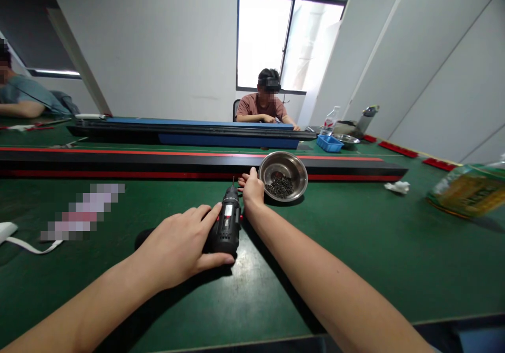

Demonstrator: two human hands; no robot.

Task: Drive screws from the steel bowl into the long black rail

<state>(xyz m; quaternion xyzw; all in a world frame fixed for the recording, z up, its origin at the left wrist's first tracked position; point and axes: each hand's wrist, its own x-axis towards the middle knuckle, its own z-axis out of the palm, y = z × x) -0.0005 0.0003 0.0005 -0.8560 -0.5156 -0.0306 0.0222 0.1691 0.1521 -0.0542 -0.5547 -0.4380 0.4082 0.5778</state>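
Observation:
My left hand (183, 248) is wrapped round a black and red cordless screwdriver (228, 224) that lies low over the green table, its bit pointing away from me toward a long black and red rail (118, 163). My right hand (251, 187) reaches forward beside the bit's tip, fingers pinched together close to the rail; whatever they hold is too small to make out. Just right of that hand stands a steel bowl (283, 171) with several small dark screws in it.
A second black and blue rail (189, 132) lies farther back. A person sits across the table by the window, another at far left. A blue tray (329, 143), a steel dish, bottles, a crumpled tissue (397, 187) and a plastic bottle (467, 190) lie to the right.

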